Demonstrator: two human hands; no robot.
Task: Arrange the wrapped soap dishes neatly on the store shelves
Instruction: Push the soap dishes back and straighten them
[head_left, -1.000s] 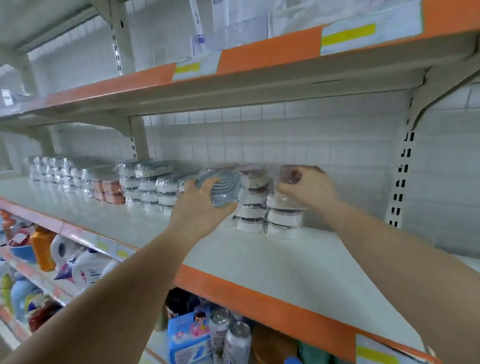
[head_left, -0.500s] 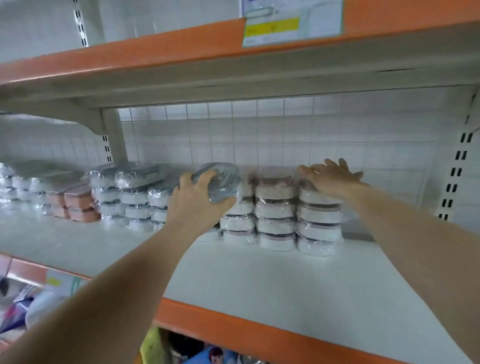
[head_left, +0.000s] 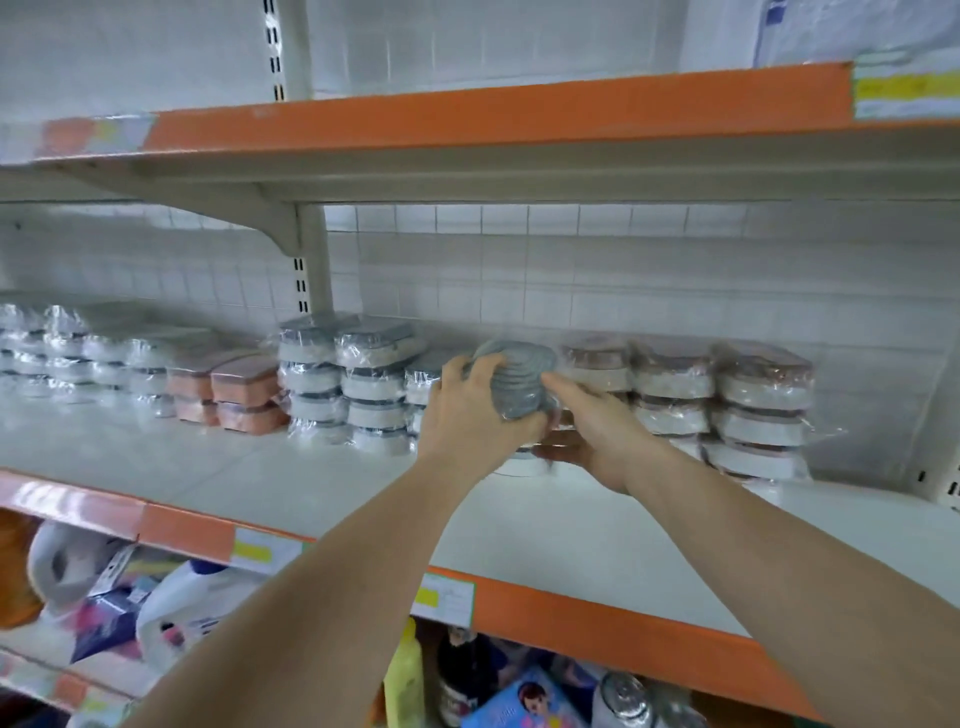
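Note:
A grey ridged soap dish in clear wrap (head_left: 519, 376) is tilted up on edge above the middle shelf (head_left: 571, 525). My left hand (head_left: 475, 421) grips its left side, fingers curled over the rim. My right hand (head_left: 592, 431) holds its right side, thumb on top and fingers under it. Behind the hands, stacks of white and brown wrapped dishes (head_left: 758, 405) line the back wall. White and grey stacks (head_left: 353, 384) stand to the left. A partly hidden white dish lies on the shelf beneath my hands.
Orange wrapped boxes (head_left: 228, 395) and more white stacks (head_left: 62, 353) fill the shelf's far left. The upper shelf's orange edge (head_left: 467, 124) runs overhead. Bottles and packages (head_left: 171, 608) crowd the shelf below. Bare shelf surface lies in front of the stacks.
My right hand left the top of the right stack and came over to take the grey dish's right side. The dish has tipped up on edge. The camera shifted left.

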